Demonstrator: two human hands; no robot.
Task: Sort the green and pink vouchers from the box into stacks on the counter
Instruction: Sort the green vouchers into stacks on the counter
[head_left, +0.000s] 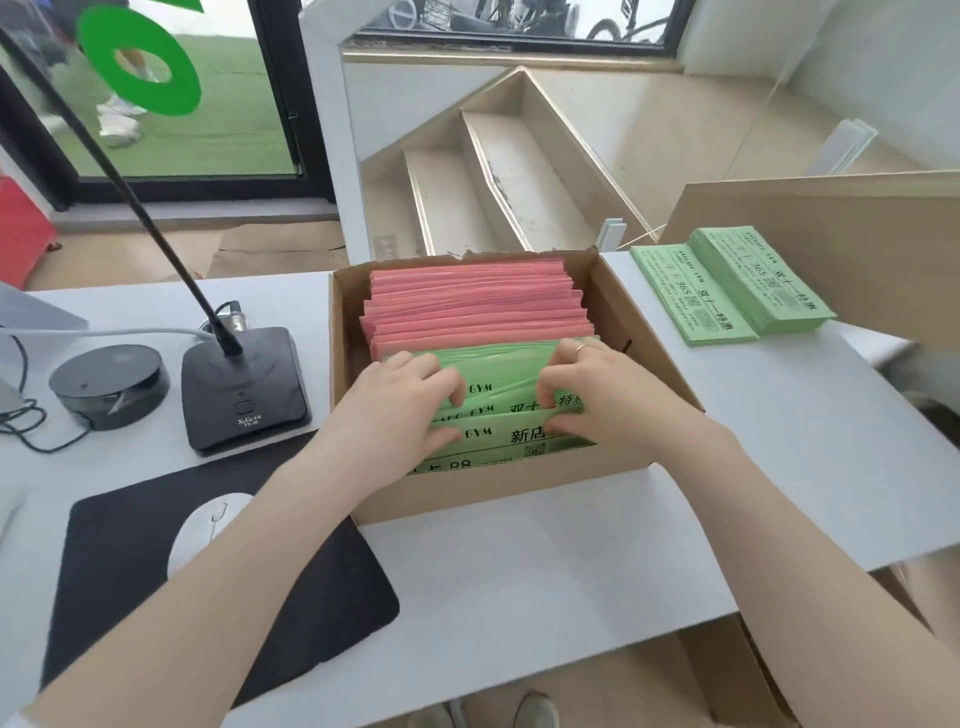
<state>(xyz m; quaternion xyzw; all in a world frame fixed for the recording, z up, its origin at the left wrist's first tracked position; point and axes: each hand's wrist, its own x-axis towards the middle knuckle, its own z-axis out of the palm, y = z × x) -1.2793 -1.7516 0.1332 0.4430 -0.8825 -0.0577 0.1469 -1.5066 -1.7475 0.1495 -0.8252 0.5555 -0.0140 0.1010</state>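
the white table (545, 582) carries an open cardboard box (467, 493) at its middle, and the box remains mostly full: a thick block of pink vouchers (475, 306) stands on edge toward the far side, and a smaller block of green vouchers (498, 387) stands on edge nearer the person. to the right of the box, on the table, lie two green stacks (732, 288), one overlapping the other, so some green has been sorted out, while no pink stack shows anywhere on the table; by my reckoning the task is in its early part, with the rest of the green and all of the pink left to do. both hands are down inside the box among the green vouchers. the left hand (402, 402) has its fingers curled over the top edges of a bundle, and the right hand (597, 392), a ring on one finger, pinches the same bundle from the other end, seemingly parting it off to lift. left of the box sit a desk microphone (244, 387), a black mouse pad (218, 587) and a white mouse (208, 530)
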